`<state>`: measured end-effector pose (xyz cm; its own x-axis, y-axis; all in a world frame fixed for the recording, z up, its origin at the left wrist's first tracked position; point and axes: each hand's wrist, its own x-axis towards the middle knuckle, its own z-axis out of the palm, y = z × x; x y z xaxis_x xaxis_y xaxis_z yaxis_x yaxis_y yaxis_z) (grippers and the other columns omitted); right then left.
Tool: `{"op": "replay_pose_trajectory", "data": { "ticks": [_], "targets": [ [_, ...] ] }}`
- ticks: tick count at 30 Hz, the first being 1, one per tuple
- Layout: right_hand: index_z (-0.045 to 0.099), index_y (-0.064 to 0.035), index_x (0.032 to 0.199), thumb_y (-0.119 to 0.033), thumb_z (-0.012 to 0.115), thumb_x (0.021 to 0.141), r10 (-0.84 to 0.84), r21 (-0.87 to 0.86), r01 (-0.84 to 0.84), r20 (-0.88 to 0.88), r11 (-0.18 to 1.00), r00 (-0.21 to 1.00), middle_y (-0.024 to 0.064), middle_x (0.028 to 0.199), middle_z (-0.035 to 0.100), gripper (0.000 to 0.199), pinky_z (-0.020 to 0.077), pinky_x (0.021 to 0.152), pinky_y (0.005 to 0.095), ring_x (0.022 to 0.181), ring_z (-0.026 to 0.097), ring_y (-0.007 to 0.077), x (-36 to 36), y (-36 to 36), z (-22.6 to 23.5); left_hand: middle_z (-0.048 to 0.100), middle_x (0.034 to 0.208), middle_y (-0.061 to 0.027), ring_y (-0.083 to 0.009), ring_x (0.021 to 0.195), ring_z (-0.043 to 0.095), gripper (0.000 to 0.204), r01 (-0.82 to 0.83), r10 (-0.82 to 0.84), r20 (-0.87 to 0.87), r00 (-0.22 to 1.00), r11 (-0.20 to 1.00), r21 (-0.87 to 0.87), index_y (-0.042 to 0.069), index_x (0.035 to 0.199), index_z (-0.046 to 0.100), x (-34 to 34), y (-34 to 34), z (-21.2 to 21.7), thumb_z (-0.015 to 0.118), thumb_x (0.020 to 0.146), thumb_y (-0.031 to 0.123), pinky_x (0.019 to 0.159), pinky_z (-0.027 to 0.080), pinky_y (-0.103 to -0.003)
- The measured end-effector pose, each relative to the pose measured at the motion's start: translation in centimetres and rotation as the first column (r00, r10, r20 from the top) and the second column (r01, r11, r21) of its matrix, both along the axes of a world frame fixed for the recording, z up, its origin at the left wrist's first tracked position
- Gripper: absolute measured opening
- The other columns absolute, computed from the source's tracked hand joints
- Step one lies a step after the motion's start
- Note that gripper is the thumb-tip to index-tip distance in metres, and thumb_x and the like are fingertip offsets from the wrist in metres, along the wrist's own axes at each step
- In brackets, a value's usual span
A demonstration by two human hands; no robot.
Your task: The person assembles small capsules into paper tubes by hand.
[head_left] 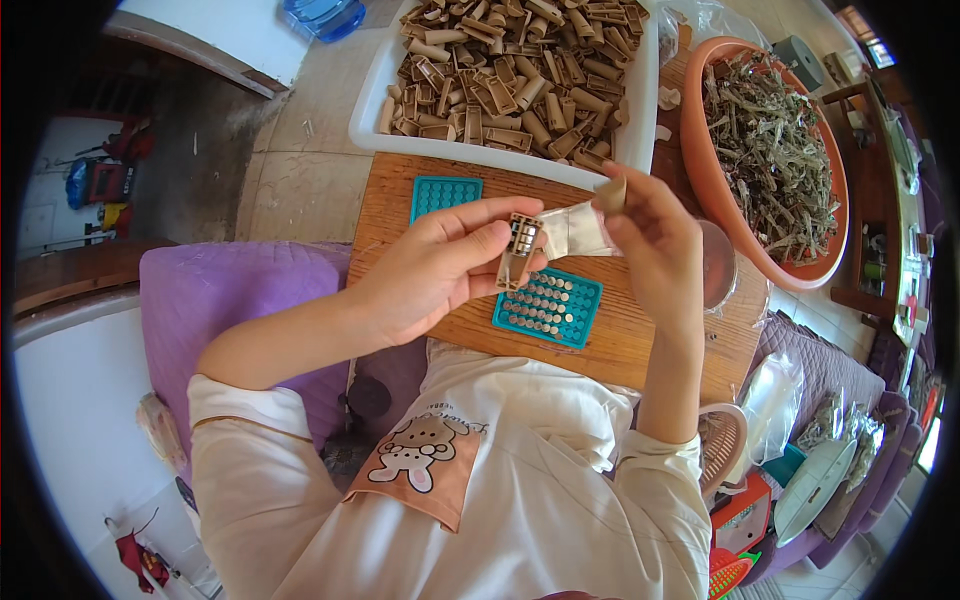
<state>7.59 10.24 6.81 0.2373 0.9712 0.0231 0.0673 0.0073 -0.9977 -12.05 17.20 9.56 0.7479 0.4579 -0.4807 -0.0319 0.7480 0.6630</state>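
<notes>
Held over the wooden table, my left hand (445, 255) pinches a small tan plastic casing (511, 268) between thumb and fingers. Shiny silver cylinders or discs show in the casing's upper part. My right hand (655, 245), raised to the right, grips a tan plastic piece (611, 195) between thumb and fingers. A whitish pouch or wrap (577, 231) lies between the two hands, partly hidden by my right fingers. Just below the hands is a teal tray (582, 333) with rows of small silver button cells (540, 305). Behind my left hand sits another teal tray (447, 190) with rows of round hollows.
A white bin (365, 125) heaped with tan plastic casings (520, 75) stands beyond the table (395, 180). At right is an orange basin (695, 150) full of crumpled, stringy scraps. A round reddish container (717, 265) stands near my right wrist. A purple-covered seat (240, 310) is at left.
</notes>
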Motion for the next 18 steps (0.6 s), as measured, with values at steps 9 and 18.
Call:
{"op": "replay_pose_trajectory", "data": {
  "ticks": [9,18],
  "targets": [
    [0.046,0.0015,0.115,0.008,0.055,0.076,-0.037,0.018,0.047,-0.381,0.999,0.924,0.0046,0.097,0.049,0.040,0.0417,0.075,0.0223,0.084,0.051,0.0110,-1.0,-5.7,-0.9,0.055,0.107,-0.0097,-0.0156,0.095,0.055,0.035,-0.342,0.320,0.227,0.920,0.937,0.064,0.002,0.118,0.043,3.6,-5.5,-3.8,0.048,0.088,0.020,0.080,0.046,-0.025],
    [0.052,0.0029,0.109,0.003,0.055,0.080,-0.244,-0.050,0.240,-0.285,0.970,0.927,0.0069,0.097,0.052,0.029,0.0433,0.075,0.0222,0.088,0.053,0.0130,-3.7,-8.7,-2.8,0.054,0.108,-0.0133,-0.0168,0.100,0.053,0.032,-0.537,0.430,0.349,0.833,0.782,0.318,-0.001,0.113,0.043,5.4,-9.6,-6.0,0.053,0.085,0.012,0.087,0.041,-0.028]
  ]
}}
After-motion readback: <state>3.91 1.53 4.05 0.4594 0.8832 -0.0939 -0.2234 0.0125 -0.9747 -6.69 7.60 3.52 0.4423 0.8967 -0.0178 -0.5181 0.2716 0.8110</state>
